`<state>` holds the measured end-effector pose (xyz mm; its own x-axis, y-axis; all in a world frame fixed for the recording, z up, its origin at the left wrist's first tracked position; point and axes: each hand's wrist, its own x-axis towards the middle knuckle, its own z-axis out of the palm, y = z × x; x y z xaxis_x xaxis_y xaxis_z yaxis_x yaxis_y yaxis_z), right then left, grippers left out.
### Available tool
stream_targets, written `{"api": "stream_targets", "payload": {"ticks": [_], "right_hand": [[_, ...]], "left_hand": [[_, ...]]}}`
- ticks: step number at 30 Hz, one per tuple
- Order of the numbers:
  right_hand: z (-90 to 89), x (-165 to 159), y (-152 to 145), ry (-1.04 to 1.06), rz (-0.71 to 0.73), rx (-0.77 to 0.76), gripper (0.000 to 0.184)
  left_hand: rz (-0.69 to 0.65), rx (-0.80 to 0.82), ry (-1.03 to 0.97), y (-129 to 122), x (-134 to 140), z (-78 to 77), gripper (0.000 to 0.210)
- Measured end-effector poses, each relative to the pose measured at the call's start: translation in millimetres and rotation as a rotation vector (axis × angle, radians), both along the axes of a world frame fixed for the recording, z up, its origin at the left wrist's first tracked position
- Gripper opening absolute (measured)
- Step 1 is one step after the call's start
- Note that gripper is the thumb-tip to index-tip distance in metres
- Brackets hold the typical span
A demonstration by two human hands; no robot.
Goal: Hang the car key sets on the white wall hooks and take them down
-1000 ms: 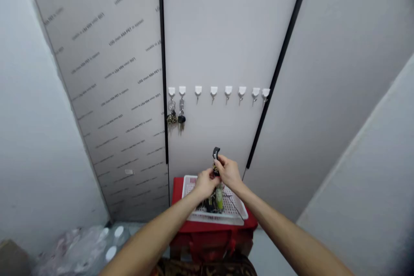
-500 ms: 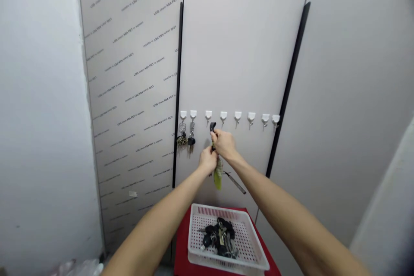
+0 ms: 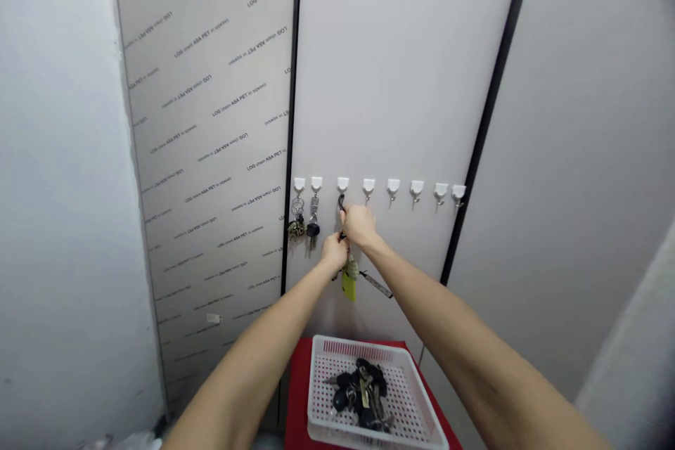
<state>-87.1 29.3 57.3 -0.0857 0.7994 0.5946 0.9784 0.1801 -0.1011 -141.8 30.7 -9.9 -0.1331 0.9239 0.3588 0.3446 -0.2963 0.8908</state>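
My right hand [image 3: 359,225] pinches the black strap [image 3: 342,202] of a keychain, whose loop meets the third white hook [image 3: 343,185] from the left; whether it is fully over the hook I cannot tell. Just below and to the left, my left hand [image 3: 335,252] is closed on the lower part of the same keychain. A yellow-green tag [image 3: 349,286] and a thin strip [image 3: 377,285] dangle beneath my hands. Two bunches of keys hang on the first hooks, one brassy bunch [image 3: 297,227] and one with a black-headed key [image 3: 313,230].
Several bare white hooks [image 3: 393,185] continue rightward along the pale panel. Below, a white plastic basket [image 3: 315,383] holds a pile of keys [image 3: 363,394] on a red surface [image 3: 297,387]. Black vertical strips [image 3: 488,119] edge the panel.
Both hands have moved slightly left with the keychain. The strap's loop, earlier below and right of the third hook, has come up against it. The view has shifted a little.
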Motion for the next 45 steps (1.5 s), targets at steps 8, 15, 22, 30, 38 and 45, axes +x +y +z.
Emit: {"api": "stream_targets", "payload": {"ticks": [8,15,22,30,38,45], "right_hand": [[-11.5,9,-3,-0.004,0.027,-0.046,0.037],[-78.7,49,-39,0.024,0.224,-0.141,0.033],[-191.4,94,-75,-0.223,0.471,-0.674,0.030],[-230.1,94,-77,-0.253,0.439,-0.539,0.030],[-226.2,78,-81,-0.358,0.388,-0.588,0.026],[-228.2,92,-81,-0.380,0.417,-0.614,0.025]], "left_hand": [[0.078,0.008,0.157,6,-3,-3.7,0.018],[0.114,0.005,0.211,16,-14,-11.4,0.021],[0.132,0.047,0.098,-8,-34,-37.1,0.039],[0.022,-0.178,0.174,-59,-36,-112.5,0.029],[-0.194,-0.368,0.824,-90,-2,-161.4,0.012],[-0.127,-0.449,0.845,-89,7,-171.0,0.011]]}}
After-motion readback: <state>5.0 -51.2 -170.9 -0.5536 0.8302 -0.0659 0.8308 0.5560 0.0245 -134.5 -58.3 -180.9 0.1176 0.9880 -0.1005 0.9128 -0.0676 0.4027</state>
